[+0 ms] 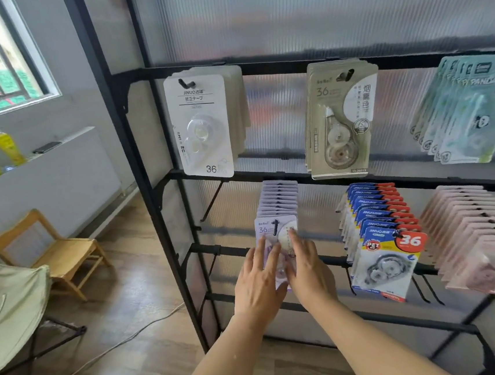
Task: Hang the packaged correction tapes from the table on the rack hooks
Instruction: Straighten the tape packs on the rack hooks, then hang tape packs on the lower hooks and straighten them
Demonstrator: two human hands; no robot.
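Pressing lilac tape pack (277, 229), left hand (258, 280), right hand (307, 267)

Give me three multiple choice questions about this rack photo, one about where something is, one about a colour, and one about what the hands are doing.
1. Where do the blue packs hang?
A. Top row, far left
B. Lower row, right of the purple packs
C. On the chair

2. What colour is the front pack on the top-left hook?
A. White
B. Red
C. Black

3. What are the hands doing?
A. Hanging at the sides
B. Both lie with straight fingers on the front purple pack
C. Gripping a bottle

Answers:
1. B, they hang one hook to the right of the purple row.
2. A, the white pack heads that hook.
3. B, the left hand and right hand rest flat on it.
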